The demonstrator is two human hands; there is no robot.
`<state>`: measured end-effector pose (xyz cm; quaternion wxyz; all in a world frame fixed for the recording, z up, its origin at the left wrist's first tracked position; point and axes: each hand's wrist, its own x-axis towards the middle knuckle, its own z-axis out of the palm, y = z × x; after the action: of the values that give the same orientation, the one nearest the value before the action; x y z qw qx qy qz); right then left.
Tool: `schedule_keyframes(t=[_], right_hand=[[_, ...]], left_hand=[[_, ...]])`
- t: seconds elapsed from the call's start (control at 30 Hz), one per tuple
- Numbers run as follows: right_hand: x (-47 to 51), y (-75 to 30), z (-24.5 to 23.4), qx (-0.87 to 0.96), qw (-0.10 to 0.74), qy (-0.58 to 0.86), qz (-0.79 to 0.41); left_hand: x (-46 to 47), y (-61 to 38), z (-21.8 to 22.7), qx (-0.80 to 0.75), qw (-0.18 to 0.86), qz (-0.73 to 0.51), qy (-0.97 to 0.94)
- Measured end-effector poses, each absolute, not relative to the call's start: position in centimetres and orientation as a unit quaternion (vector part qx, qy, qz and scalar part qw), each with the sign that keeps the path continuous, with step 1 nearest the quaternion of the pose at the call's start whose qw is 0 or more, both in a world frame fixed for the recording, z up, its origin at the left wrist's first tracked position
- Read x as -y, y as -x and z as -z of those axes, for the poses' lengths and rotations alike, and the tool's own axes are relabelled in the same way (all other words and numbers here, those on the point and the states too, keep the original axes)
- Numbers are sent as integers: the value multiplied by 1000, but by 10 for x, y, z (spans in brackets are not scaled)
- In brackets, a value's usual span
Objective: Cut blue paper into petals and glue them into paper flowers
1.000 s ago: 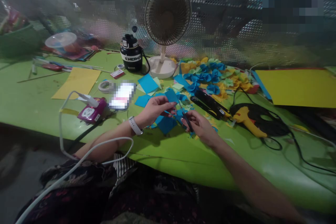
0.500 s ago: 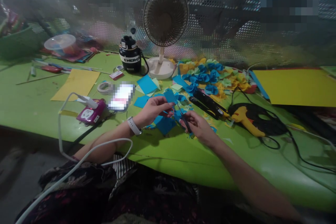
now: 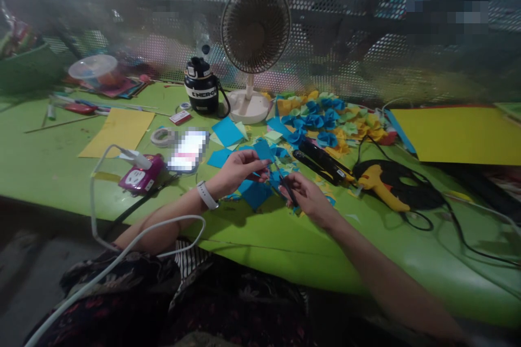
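Pinched between the fingers of my left hand [image 3: 244, 168] is a small piece of blue paper [image 3: 264, 150]. My right hand [image 3: 304, 194] grips a pair of dark-handled scissors [image 3: 288, 191], their blades pointing up and left at the lower edge of that paper. Whether the blades touch it is hard to make out. Under my hands lie more blue paper squares [image 3: 255, 194] and small blue and yellow scraps. Beyond them is a heap of blue, yellow and green folded paper flowers [image 3: 315, 118].
To the right lie a black hair straightener [image 3: 319, 161] and a yellow glue gun [image 3: 382, 187] with its cord. A fan [image 3: 255, 30] and a black bottle [image 3: 201, 89] stand behind. At left are a lit phone [image 3: 188, 150], a tape roll [image 3: 163, 136] and a purple power socket [image 3: 140, 176] with a white cable.
Almost nothing differs. Both hands, the blue paper and the scissors stay in nearly the same place, and the view has shifted very slightly.
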<state>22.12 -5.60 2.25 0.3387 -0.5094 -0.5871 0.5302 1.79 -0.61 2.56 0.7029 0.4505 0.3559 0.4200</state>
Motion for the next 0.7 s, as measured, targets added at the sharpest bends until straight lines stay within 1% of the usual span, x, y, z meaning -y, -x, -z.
schedule_keyframes(t=[0.7], right_hand=[[59,-219,-31,591,328,514,-528]], left_hand=[[3,-16,-27,-347,712,-407,-456]])
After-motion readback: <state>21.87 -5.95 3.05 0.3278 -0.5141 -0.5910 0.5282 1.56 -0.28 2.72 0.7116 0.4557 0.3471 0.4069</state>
